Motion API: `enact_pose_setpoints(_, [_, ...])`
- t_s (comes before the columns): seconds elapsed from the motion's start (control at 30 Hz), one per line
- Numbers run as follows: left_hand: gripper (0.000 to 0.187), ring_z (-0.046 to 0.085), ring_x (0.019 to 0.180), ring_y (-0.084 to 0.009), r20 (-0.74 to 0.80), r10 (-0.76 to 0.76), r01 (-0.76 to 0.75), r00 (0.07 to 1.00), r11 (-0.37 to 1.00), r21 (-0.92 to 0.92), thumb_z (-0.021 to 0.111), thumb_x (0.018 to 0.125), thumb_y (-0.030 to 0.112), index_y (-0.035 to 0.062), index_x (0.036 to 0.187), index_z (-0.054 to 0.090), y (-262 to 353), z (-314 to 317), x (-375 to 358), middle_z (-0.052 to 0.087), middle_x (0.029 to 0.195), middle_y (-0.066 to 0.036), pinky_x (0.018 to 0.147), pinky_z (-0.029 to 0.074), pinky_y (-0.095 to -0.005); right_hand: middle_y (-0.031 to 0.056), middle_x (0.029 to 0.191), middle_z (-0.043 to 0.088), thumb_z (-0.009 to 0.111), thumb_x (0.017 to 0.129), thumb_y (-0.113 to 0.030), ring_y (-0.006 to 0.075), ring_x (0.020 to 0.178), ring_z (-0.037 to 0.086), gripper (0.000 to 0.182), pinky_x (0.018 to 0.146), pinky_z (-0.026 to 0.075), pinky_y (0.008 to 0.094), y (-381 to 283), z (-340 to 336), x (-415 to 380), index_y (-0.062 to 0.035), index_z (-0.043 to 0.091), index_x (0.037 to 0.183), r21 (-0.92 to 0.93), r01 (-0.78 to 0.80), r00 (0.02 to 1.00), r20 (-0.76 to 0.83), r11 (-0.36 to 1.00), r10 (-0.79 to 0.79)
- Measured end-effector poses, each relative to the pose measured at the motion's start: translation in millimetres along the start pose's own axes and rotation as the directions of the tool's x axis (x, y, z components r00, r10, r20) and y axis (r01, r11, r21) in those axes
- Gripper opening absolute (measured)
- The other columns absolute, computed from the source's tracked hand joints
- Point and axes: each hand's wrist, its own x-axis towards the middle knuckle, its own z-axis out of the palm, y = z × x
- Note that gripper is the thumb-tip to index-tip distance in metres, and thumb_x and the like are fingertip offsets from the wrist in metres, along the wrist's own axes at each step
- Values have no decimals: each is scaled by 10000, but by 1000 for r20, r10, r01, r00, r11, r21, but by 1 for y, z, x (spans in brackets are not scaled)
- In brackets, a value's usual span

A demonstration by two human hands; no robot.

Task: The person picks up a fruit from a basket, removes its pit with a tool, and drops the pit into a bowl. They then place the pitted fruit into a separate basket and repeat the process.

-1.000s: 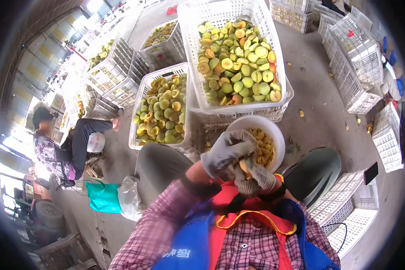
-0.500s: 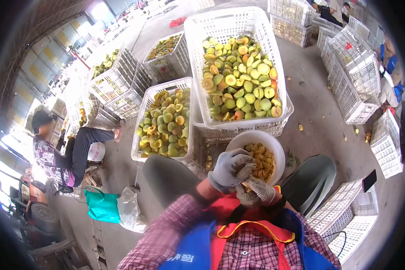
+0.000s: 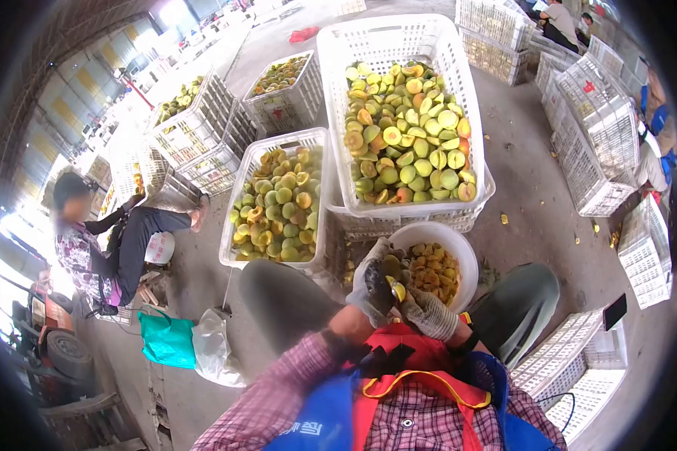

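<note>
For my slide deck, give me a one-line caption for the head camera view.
Gloved left hand and right hand work a fruit piece over a white bucket beside crates of halved fruit.

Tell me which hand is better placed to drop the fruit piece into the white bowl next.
Right, probably. The right hand lies nearer the white bowl and is beside its near rim. The left hand grips the fruit piece on the bowl's left side. Which hand carries the loose piece is hard to tell.
</note>
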Motion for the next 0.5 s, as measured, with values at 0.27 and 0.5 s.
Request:
enact_pose_setpoints(0.27, [274,567,796,-206,161,221,-159,962,932,-325,460,946,370,107,969,529,25,-47,63,573,859,-41,727,493,-358,278,832,592,530,892,-310,415,755,600,471,688,465,487,7,-24,3,12,436,1224,-627,-147,860,-463,765,-214])
enact_pose_setpoints(0.5, [235,571,866,-232,173,232,-146,957,904,-401,473,940,291,80,1041,503,27,-65,60,563,923,-45,773,513,-416,245,1002,575,553,891,-241,342,797,599,351,666,485,438,34,-33,6,22,522,1122,-634,73,879,-324,770,-350])
